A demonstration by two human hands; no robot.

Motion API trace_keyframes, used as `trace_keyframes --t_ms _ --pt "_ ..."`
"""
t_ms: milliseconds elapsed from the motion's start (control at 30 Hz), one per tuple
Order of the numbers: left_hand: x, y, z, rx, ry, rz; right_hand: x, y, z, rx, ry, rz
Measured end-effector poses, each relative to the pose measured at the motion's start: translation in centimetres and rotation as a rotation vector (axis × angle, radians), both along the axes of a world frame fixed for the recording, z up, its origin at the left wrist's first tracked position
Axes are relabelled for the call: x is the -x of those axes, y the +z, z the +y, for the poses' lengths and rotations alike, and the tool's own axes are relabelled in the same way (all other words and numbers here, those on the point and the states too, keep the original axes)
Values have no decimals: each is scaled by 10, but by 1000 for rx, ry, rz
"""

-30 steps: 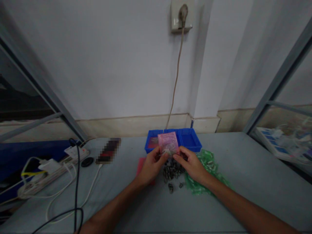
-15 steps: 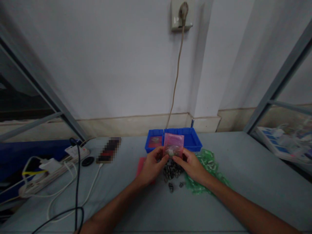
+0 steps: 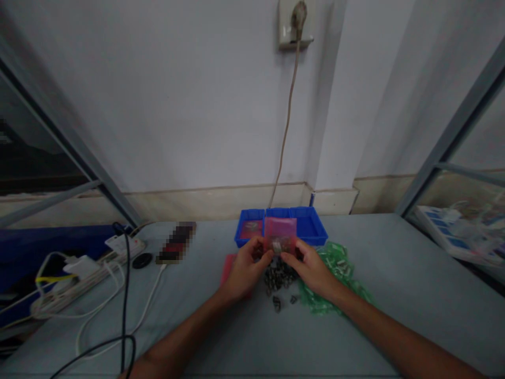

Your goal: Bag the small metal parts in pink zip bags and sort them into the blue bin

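Between my two hands a small pink plastic bag (image 3: pixel 280 231) is held upright, with small metal-looking parts in its lower end. My left hand (image 3: pixel 248 265) pinches its lower left corner, and my right hand (image 3: pixel 310 265) pinches the lower right one. Just below the bag lies a pile of small dark metal parts (image 3: pixel 278 276), partly hidden by my fingers. More pink bags (image 3: pixel 227 267) lie under my left hand. Green plastic bags (image 3: pixel 339 263) with small pieces inside spread beside and under my right forearm.
A blue divided tray (image 3: pixel 311 225) stands behind the bag; its left compartment holds a pink bag. On the left are a pixelated phone-like object (image 3: pixel 176 243), a round black item (image 3: pixel 142 261), a power strip (image 3: pixel 55 302) and loose cables. A white tray (image 3: pixel 445 234) sits far right.
The pink bag has tilted and dropped slightly, and the parts inside it have shifted. Both hands keep their grip in nearly the same place.
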State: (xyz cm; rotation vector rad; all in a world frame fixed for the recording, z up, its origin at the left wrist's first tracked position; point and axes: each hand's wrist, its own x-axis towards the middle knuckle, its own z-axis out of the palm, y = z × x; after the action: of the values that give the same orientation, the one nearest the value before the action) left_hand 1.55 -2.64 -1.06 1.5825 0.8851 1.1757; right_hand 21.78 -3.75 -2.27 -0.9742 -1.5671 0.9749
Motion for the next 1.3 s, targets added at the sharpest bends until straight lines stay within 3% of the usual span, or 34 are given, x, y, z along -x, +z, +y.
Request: trace_keyframes --t_ms 1300 --pt "-2 0 -3 10 -33 40 1 4 -1 -22 -48 -17"
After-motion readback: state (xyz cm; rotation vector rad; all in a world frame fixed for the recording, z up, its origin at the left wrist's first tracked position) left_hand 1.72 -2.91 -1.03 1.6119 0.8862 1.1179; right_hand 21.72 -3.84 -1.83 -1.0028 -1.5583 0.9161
